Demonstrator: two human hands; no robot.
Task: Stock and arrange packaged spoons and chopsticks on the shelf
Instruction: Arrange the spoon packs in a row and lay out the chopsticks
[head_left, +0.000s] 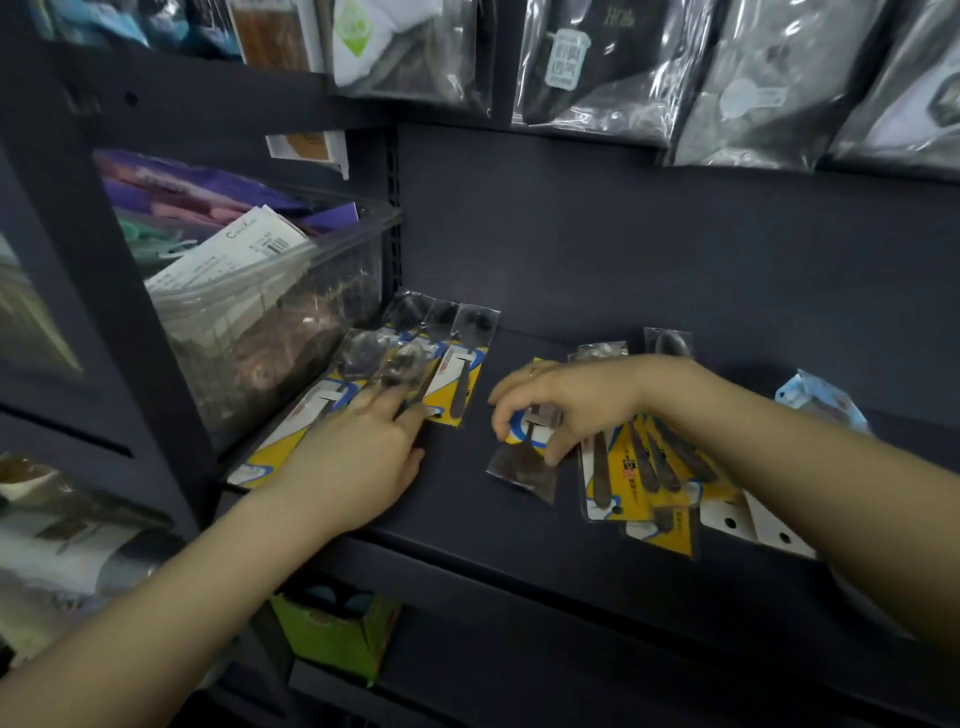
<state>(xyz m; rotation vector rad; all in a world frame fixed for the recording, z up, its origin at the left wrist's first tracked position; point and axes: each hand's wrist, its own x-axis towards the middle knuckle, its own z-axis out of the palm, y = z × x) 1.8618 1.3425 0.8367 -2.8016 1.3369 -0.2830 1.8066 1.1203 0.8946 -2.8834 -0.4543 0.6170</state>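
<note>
Left hand (358, 457) is lying flat, fingers straight, pressing down on the row of spoon packs (415, 364) at the left end of the dark shelf (457, 499); grip is wide, holding nothing. Those packs are sitting side by side, touching and partly overlapping, bowls pointing toward the back panel, just beside a clear plastic bin (270, 332) full of bagged goods. Right hand (566, 400) is curling its fingers and thumb around one spoon pack (524, 457) mid-shelf, grip narrow, pinching the card; the pack's near end is showing below the fingers. A loose fan of more packs (654, 483) is lying under and beside the right wrist, near ends overhanging the shelf's front edge. A blue-white pack (815, 400) is sitting further right. Bagged items (597, 62) are hanging above.
</note>
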